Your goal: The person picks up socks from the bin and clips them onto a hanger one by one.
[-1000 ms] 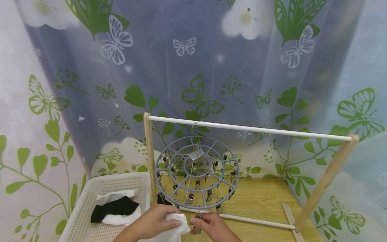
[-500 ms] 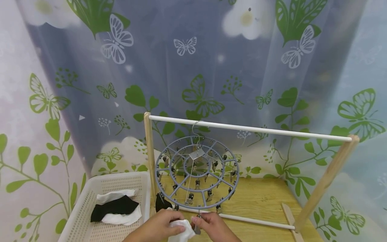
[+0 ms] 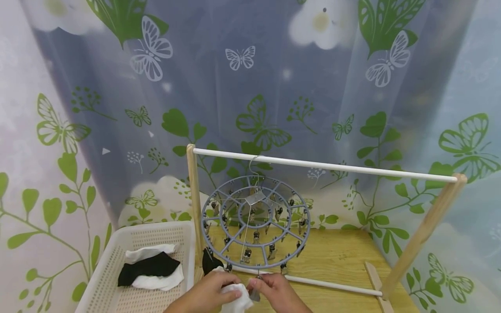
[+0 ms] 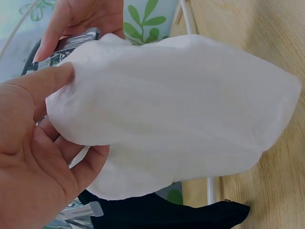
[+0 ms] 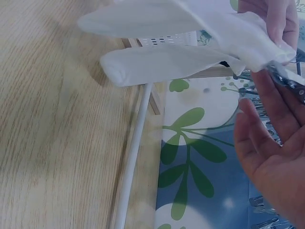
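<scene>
My left hand pinches the end of a white sock between thumb and fingers, below the front rim of a round grey clip hanger. Beside it, my right hand pinches a metal clip hanging from that rim. The sock's end meets the clip in the right wrist view; whether the clip bites the cloth is hidden. A second white piece hangs close by; I cannot tell if it is a separate sock. A black sock hangs from the hanger's left side.
The hanger hooks over a white rod on wooden posts. At left, a white basket holds black and white socks. A lower white rod crosses the wooden table. Several clips dangle from the hanger.
My left hand has moved right with the white sock, up to the clip in my right hand. The right hand has stayed nearly in place. The black sock shows more now.
</scene>
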Available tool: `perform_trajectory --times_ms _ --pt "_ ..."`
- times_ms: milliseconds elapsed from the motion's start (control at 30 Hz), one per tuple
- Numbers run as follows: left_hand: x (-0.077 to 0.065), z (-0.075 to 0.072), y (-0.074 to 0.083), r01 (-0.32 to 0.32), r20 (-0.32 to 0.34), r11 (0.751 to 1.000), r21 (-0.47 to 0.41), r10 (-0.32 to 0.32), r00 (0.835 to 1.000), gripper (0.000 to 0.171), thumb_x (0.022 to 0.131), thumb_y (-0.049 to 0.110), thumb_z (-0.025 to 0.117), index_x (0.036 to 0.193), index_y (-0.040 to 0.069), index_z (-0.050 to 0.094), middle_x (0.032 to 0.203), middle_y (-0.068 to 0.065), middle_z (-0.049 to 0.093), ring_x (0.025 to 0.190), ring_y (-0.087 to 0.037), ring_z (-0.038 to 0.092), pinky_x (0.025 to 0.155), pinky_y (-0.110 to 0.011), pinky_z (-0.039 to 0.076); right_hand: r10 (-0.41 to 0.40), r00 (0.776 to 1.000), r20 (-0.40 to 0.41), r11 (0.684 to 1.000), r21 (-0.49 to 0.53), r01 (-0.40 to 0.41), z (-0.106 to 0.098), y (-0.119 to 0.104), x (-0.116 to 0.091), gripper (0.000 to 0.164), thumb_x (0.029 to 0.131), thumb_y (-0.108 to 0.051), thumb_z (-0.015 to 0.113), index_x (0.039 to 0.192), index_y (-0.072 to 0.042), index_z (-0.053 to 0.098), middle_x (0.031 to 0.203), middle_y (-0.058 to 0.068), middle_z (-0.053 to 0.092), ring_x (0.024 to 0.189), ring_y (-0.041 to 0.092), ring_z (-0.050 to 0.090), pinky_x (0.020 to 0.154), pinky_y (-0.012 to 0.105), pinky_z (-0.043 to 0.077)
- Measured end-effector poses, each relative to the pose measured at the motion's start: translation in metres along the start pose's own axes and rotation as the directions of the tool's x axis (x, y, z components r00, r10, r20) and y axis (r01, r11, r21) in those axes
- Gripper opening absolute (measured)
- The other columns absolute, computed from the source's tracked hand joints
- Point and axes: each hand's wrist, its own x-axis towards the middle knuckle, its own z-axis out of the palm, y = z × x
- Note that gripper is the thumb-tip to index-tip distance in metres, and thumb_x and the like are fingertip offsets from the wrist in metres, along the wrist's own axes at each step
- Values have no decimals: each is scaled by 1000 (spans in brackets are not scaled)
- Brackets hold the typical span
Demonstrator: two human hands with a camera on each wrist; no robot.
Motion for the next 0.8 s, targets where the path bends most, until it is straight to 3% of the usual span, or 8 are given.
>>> perform_trajectory --times_ms 333,633,800 --pt "3 2 -2 -41 -19 999 14 41 999 14 93 22 61 96 10 69 92 -5 71 83 -6 60 73 -29 52 -60 997 -51 995 -78 56 2 -2 1 43 103 -31 40 97 -2 71 102 17 70 100 26 61 86 49 48" --pt "6 4 -2 -24 15 1000 -19 24 1000 13 93 18 61 99 11 69 97 -6 71 88 -8 61 75 -29 52 -95 995 -25 993 -72 93 2 -2 0 38 104 -25 39 104 -3 70 106 20 68 100 24 60 88 49 46" --pt "8 6 0 28 14 999 -33 -28 1000 12 94 20 60 99 12 68 98 -2 70 89 -8 61 77 -30 52 -110 993 -32 990 -87 107 3 -1 1 36 104 -22 40 107 -3 70 108 20 67 100 25 59 86 47 47"
